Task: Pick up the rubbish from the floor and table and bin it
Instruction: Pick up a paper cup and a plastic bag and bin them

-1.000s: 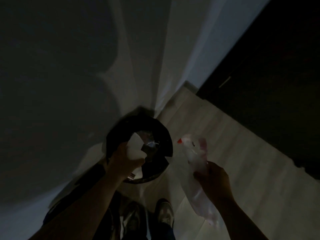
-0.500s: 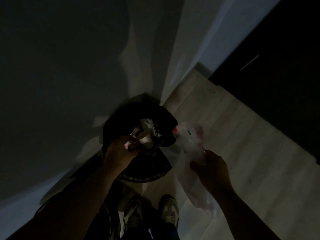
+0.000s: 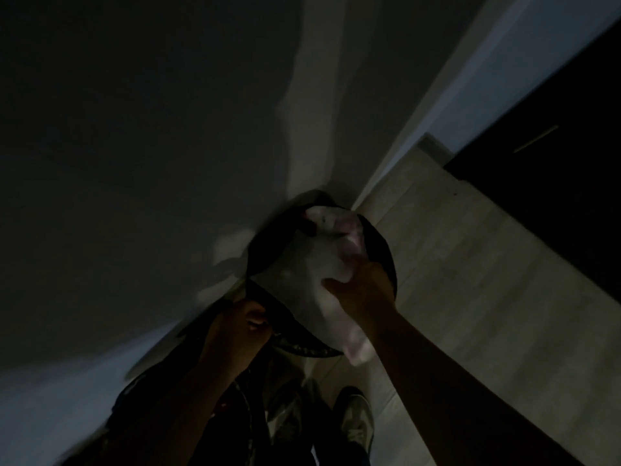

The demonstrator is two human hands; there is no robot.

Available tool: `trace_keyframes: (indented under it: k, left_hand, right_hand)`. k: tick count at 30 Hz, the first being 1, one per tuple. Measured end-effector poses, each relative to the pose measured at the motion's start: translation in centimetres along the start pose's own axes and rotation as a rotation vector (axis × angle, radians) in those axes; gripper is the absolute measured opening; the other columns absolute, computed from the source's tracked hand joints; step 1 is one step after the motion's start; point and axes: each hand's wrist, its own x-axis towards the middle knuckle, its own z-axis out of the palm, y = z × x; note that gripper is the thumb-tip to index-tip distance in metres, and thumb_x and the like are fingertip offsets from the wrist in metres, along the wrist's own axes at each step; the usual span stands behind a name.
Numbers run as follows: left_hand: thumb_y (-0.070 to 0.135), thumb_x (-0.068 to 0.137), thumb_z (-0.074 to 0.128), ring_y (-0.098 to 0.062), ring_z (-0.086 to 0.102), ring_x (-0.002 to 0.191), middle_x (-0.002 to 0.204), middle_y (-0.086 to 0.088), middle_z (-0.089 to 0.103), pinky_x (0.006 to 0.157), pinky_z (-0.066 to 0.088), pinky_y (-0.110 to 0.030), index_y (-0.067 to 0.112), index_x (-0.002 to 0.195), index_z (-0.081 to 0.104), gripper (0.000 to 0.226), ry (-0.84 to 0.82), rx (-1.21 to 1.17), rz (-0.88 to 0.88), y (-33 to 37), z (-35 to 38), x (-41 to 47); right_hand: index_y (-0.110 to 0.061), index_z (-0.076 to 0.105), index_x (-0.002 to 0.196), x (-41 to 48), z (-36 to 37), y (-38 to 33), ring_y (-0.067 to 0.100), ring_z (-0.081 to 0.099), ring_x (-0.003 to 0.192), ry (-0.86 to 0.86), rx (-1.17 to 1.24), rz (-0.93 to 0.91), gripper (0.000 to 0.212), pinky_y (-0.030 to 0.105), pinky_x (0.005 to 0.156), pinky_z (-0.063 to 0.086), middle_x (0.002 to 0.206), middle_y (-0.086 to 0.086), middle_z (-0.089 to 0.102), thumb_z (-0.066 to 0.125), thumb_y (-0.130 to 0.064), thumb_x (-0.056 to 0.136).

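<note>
The scene is very dark. A round black bin (image 3: 381, 247) with a dark liner stands on the floor in the wall corner. My right hand (image 3: 361, 290) grips a crumpled clear plastic bag (image 3: 316, 264) with pinkish rubbish inside, held over the bin's mouth and covering most of it. My left hand (image 3: 235, 326) is at the bin's near left rim, fingers curled on the liner's edge. Anything inside the bin is hidden by the bag.
Pale walls meet just behind the bin. Light wood-look floor (image 3: 470, 280) runs to the right, up to a dark cabinet (image 3: 554, 183). My two shoes (image 3: 356, 418) stand right below the bin.
My right hand has swung the plastic bag left, from beside the bin to over its mouth. My left hand dropped the white rubbish and moved to the bin's near rim.
</note>
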Motion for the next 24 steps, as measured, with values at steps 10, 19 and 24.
trace_keyframes:
  k: [10,19,24]
  left_hand:
    - [0.01,0.079,0.071,-0.016,0.067,0.086,0.088,-0.001,0.069,0.081,0.054,-0.033,0.016,0.089,0.064,0.014,-0.006,-0.042,0.043,1.9,-3.8,-3.4]
    - [0.018,0.082,0.067,-0.014,0.062,0.092,0.099,0.0,0.067,0.084,0.051,-0.029,0.012,0.108,0.062,0.027,-0.064,0.149,0.141,6.5,-9.4,-10.4]
    - [0.025,0.085,0.064,-0.017,0.061,0.101,0.112,-0.002,0.064,0.087,0.05,-0.028,0.016,0.12,0.056,0.037,-0.081,0.253,0.151,10.2,-12.6,-15.6]
  right_hand:
    - [-0.014,0.049,0.127,-4.7,-2.7,-0.4,0.024,0.051,0.117,-0.078,-0.307,-0.164,0.042,0.03,0.092,0.045,0.127,0.009,0.052,0.061,-0.025,0.088]
    - [-0.011,0.051,0.123,-12.1,-8.4,-3.4,0.022,0.054,0.113,-0.093,-0.499,-0.296,0.031,0.029,0.093,0.046,0.121,0.01,0.057,0.053,-0.021,0.094]
    - [-0.012,0.046,0.13,-18.0,-12.7,-5.4,0.019,0.048,0.121,-0.133,-0.544,-0.373,0.035,0.026,0.1,0.04,0.131,0.009,0.05,0.048,-0.023,0.097]
